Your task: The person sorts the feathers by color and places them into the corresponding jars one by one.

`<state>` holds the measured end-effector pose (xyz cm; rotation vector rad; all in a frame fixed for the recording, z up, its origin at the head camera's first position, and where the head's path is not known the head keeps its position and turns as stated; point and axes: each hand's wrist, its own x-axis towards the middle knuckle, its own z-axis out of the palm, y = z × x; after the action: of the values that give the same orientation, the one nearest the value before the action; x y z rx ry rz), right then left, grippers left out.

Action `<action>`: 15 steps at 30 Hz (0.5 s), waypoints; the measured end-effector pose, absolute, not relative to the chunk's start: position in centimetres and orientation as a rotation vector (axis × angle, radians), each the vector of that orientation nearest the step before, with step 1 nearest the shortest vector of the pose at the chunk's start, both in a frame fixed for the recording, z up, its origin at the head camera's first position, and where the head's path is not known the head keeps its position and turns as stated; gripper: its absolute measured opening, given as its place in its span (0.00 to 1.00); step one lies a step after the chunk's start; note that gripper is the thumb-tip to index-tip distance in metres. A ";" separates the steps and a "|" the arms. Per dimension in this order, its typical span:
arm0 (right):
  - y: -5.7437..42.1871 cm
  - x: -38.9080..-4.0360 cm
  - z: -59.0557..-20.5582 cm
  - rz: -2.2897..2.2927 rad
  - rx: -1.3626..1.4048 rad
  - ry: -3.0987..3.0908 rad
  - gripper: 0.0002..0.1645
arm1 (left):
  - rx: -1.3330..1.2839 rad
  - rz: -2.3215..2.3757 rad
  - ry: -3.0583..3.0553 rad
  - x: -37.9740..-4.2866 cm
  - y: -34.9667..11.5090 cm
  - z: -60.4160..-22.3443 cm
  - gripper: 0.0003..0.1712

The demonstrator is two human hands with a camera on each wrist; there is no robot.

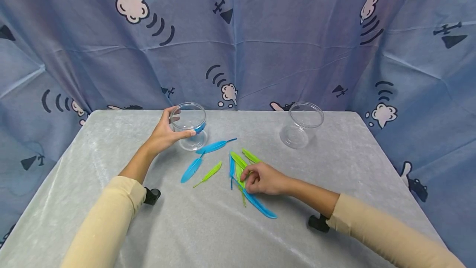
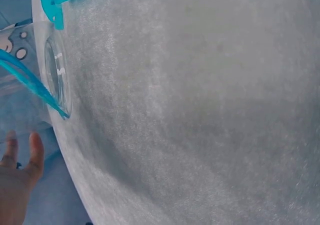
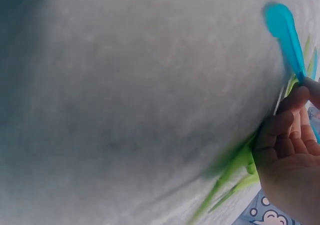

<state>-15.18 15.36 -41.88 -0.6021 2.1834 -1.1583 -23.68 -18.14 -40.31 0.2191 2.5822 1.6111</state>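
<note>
My left hand (image 1: 166, 135) holds a clear jar (image 1: 189, 124) near the back edge of the table, thumb across its front and fingers behind it. Inside leans a blue feather (image 2: 31, 84), seen through the wall in the left wrist view. Over the middle of the table, my right hand (image 1: 267, 179) pinches a long blue feather (image 3: 287, 32) by its thin end between thumb and fingertips. Green feathers (image 1: 239, 160) lie under and beside that hand, with another blue feather (image 1: 232, 166) next to them.
Between the hands lie two blue feathers (image 1: 191, 170) and a green feather (image 1: 210, 173). A second clear jar (image 1: 295, 136) stands at the back right. The grey cloth-covered table (image 1: 186, 226) ends at a blue patterned curtain (image 1: 260, 73).
</note>
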 end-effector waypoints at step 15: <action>16.4 -17.0 -39.9 -1.259 -0.479 2.077 0.20 | 0.240 1.619 2.581 -23.8 -18.2 -40.4 0.61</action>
<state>-17.03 16.42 -39.90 -0.4794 2.0770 -1.2593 -23.76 -18.24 -40.40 0.2404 2.5807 1.6194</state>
